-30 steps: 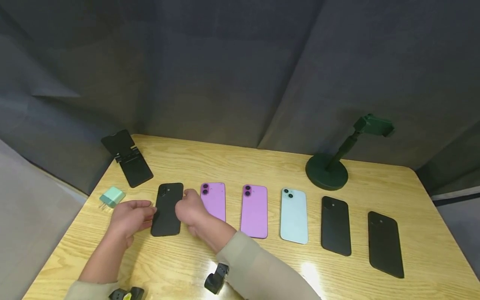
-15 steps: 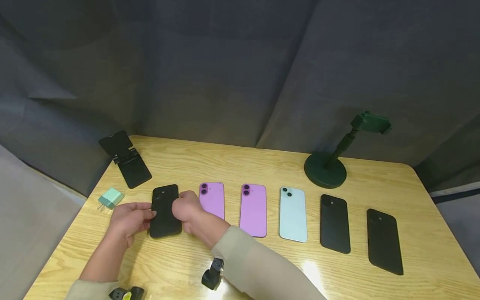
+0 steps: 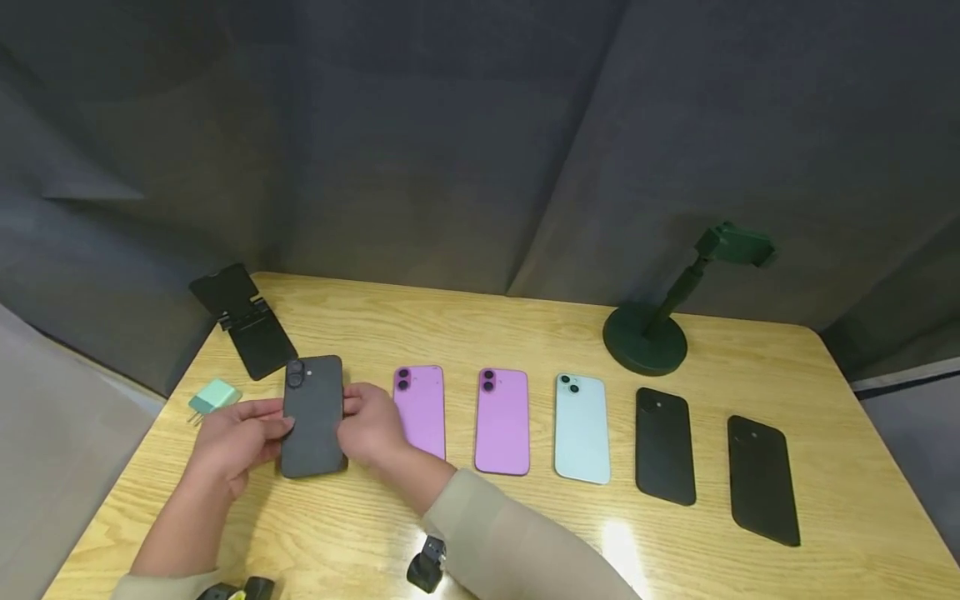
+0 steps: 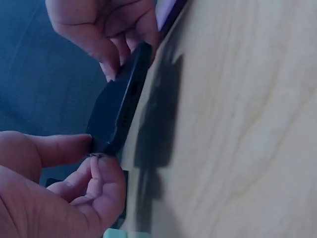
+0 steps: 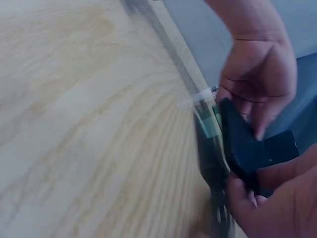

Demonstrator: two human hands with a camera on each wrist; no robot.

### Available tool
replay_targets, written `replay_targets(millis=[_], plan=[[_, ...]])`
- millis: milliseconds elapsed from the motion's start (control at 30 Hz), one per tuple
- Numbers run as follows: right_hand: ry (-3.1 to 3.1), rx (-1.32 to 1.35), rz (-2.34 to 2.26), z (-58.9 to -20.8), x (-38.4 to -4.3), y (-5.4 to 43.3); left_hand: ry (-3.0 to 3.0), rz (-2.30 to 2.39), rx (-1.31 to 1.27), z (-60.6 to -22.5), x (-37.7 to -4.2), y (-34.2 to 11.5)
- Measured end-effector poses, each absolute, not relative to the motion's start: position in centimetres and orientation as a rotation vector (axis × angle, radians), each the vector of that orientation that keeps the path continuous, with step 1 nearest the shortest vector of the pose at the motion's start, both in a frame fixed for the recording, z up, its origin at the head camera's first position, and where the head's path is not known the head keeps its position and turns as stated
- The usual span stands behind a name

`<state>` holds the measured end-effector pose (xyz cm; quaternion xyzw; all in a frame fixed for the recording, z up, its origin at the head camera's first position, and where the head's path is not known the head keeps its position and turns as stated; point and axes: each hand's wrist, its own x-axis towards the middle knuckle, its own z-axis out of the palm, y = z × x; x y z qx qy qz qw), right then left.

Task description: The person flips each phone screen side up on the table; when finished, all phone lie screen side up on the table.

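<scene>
Left hand [image 3: 234, 440] and right hand [image 3: 372, 427] in narrow pinches on opposite edges of one black phone [image 3: 315, 421]

Head view: my right forearm [image 3: 423, 479] covers a bottom corner of the left purple phone [image 3: 420, 408]; sleeves [image 3: 517, 542] leave at the bottom edge. Held phone [image 3: 313, 417]: front unseen. Left wrist view: my left hand [image 4: 49, 206] cut by the left edge, charger [image 4: 115, 233] by the bottom. Right wrist view: charger blurred, my right hand [image 5: 285, 198] cut at lower right.

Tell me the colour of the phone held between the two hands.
The held phone has a dark grey, nearly black back; it shows best in the head view.
</scene>
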<state>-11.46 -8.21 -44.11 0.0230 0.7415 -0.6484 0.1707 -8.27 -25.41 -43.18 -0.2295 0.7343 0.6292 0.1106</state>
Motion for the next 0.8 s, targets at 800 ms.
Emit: replay_targets(millis=[800], plan=[[2.127, 0.033, -1.771, -43.3, -10.2, -8.5, 1.974, 2.080, -0.191, -43.9, -8.0, -25.4]])
